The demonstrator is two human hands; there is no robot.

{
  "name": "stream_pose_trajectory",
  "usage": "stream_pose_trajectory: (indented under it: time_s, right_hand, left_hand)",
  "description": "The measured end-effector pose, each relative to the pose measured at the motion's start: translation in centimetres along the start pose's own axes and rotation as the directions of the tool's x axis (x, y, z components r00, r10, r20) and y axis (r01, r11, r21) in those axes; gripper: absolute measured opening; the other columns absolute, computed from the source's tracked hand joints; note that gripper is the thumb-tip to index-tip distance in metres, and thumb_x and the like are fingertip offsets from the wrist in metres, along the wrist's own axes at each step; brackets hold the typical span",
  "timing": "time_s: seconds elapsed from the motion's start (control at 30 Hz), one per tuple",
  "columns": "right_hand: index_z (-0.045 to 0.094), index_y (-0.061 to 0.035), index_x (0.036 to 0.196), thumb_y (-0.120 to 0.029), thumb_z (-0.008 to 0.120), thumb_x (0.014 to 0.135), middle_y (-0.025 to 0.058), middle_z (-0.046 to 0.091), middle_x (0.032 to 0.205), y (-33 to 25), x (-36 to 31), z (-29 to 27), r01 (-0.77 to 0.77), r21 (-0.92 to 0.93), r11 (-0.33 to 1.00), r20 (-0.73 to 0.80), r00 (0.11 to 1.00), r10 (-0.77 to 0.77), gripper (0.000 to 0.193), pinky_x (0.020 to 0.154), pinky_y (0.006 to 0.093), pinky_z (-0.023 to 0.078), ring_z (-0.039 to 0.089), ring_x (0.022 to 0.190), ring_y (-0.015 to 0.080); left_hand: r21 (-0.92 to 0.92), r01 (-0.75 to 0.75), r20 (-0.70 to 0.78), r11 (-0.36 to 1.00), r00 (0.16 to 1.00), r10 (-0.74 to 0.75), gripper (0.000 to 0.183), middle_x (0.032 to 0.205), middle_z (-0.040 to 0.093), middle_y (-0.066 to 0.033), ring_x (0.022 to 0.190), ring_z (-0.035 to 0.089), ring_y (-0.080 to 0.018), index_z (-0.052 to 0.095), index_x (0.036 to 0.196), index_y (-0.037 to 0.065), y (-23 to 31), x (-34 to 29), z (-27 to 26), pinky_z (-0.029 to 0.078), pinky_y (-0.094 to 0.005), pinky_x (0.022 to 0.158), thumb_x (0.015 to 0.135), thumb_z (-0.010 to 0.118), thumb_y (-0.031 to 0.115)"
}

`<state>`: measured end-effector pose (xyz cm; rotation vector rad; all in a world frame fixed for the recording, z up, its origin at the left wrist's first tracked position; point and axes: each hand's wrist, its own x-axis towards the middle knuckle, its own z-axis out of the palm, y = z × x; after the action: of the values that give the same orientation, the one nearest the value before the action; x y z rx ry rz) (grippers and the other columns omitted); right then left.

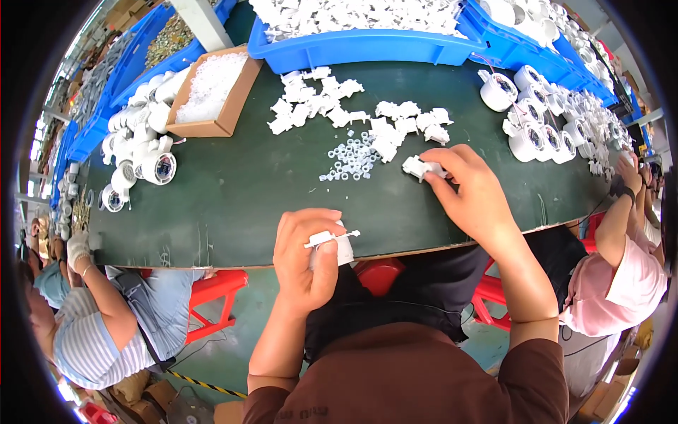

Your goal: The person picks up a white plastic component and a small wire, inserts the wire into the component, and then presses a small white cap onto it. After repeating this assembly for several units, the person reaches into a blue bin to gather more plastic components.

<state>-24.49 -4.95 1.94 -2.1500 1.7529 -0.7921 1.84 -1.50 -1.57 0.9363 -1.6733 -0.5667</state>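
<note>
My left hand (305, 261) is closed round a white plastic housing (344, 249) at the table's front edge. Under its thumb lies a small white plastic part with a thin stem (332, 239). Farther right, over the green tabletop, my right hand (470, 187) pinches a white plastic bracket (422, 168) between thumb and fingers. Just left of that bracket, small translucent rings (351, 157) lie in a loose heap. Behind them spread more white plastic brackets (304, 99), with another cluster (406, 126) close to my right hand.
A blue bin (367, 51) of white parts stands at the back. At back left is a cardboard box (224, 120) of clear pieces. White round housings stand left (157, 168) and right (528, 141). Co-workers sit on both sides of me, near red stools (215, 300).
</note>
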Motion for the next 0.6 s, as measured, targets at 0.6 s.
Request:
stream_pose_trajectory:
  time_s: [0.6]
  right_hand:
    - [0.060,0.0023,0.132,0.012,0.062,0.091,0.0094,0.067,0.117,-8.8,-3.2,3.8,-0.076,0.820,0.567,0.134,0.989,-0.061,0.042,0.099,0.0323,0.050,0.065,0.111,0.0172]
  left_hand:
    - [0.186,0.141,-0.050,0.973,0.990,-0.134,0.029,0.109,0.065,-0.0158,0.090,0.058,-0.0306,0.064,0.122,0.001,2.2,0.3,0.8,0.047,-0.0385,0.081,0.094,0.057,0.006]
